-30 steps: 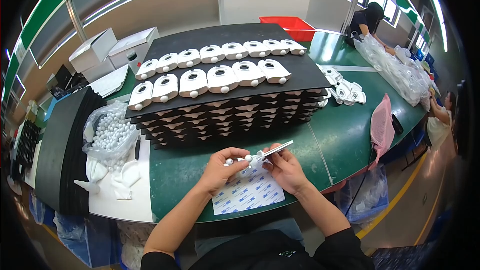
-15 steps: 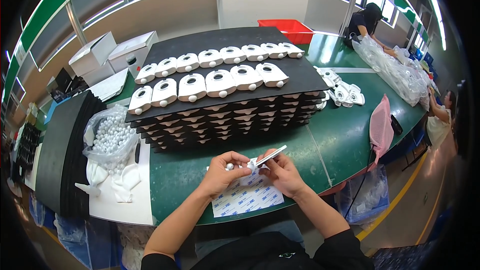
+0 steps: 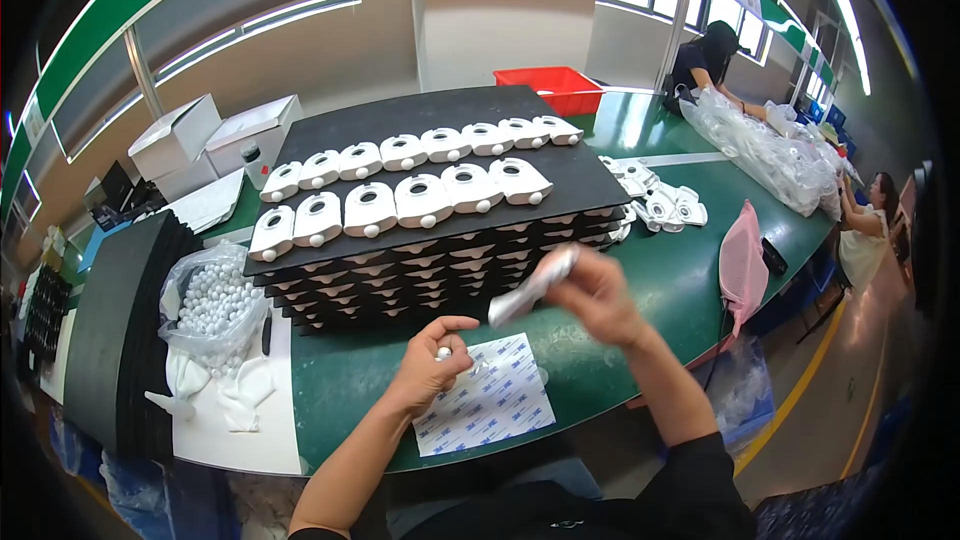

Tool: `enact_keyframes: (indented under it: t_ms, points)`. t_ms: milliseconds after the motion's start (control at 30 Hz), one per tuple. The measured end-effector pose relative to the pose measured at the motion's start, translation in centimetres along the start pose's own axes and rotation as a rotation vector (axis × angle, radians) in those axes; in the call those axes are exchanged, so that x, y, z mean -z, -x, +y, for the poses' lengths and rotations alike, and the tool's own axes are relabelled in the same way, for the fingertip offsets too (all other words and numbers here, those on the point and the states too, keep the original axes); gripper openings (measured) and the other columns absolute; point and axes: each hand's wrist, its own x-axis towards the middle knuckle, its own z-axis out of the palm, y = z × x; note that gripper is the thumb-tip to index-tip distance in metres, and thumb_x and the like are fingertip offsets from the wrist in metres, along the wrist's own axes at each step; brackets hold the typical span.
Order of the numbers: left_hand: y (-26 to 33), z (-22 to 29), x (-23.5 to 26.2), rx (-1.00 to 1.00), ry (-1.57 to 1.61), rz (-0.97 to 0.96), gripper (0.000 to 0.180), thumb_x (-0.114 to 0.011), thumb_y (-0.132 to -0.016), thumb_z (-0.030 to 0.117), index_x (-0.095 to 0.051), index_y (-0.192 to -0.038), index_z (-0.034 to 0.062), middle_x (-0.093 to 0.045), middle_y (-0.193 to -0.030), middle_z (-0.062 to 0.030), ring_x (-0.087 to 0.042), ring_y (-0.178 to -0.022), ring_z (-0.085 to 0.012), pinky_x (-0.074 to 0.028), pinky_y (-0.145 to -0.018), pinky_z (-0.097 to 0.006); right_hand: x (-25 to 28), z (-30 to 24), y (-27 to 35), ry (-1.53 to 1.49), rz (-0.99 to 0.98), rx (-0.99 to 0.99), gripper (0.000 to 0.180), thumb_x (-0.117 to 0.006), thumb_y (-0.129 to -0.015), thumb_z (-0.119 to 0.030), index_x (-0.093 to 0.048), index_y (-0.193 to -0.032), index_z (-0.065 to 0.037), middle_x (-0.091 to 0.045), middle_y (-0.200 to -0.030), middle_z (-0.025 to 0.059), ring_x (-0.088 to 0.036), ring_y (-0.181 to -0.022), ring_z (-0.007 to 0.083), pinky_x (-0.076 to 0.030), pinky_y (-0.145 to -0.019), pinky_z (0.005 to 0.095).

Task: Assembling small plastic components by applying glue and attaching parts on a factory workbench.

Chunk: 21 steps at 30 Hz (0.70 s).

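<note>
My left hand [image 3: 428,372] is over the near edge of a white sheet with blue print [image 3: 505,418], its index finger stretched out. A small white ball [image 3: 443,353] is tucked in its curled fingers. To the right and raised above the table, my right hand [image 3: 597,302] grips a white plastic part [image 3: 522,304], smeared by motion. Beyond my hands, two rows of similar white parts with round holes [image 3: 370,208] lie on a black board [image 3: 420,100]. Each visible front has a white ball at its edge.
Under the top board are several stacked layers of black boards [image 3: 420,292] and parts. At left sit a bag of white balls [image 3: 215,290] and upright black boards [image 3: 115,310]. Loose white parts [image 3: 670,208], a pink mesh bundle [image 3: 743,260] and a red bin [image 3: 550,88] lie right.
My right hand has lifted away from my left, up and to the right, carrying the white part. My left hand keeps the ball and has dropped slightly. The view has shifted.
</note>
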Motion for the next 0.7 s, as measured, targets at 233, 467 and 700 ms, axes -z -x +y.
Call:
enact_keyframes:
  t_ms: [233,467,700]
  points:
    - [-0.8,-0.8,1.7,0.105,0.392,0.085,0.046,-0.049,-0.088,0.039,-0.041,-0.116,0.0029,-0.043,-0.069,0.0002,-0.034,-0.053,-0.0050,-0.018,-0.037,-0.016,8.6,-2.5,-8.1,0.514,0.405,-0.067,0.029,-0.055,-0.083,-0.008,-0.049,-0.108,0.005,-0.061,-0.078,0.0069,-0.052,-0.066,0.0074,-0.039,-0.057,0.0214]
    - [-0.9,-1.1,2.3,0.135,0.511,0.088,0.035,-0.049,-0.087,0.020,-0.041,-0.117,0.0032,-0.048,-0.078,-0.0044,-0.037,-0.055,-0.0075,-0.020,-0.036,-0.017,11.5,0.0,-10.8,0.595,0.193,-0.418,0.029,-0.059,-0.080,-0.019,-0.061,-0.099,0.003,-0.060,-0.079,0.0057,-0.053,-0.068,0.0095,-0.042,-0.056,0.0241]
    - [-1.1,-1.4,2.3,0.100,0.521,0.099,0.032,-0.041,-0.078,-0.001,-0.040,-0.110,0.0046,-0.049,-0.089,-0.0076,-0.039,-0.056,-0.0095,-0.022,-0.036,-0.018,17.4,2.4,-9.1,1.034,0.530,-0.149,0.021,-0.060,-0.074,-0.017,-0.064,-0.090,-0.003,-0.064,-0.083,0.0135,-0.062,-0.080,0.0244,-0.047,-0.070,0.0339]
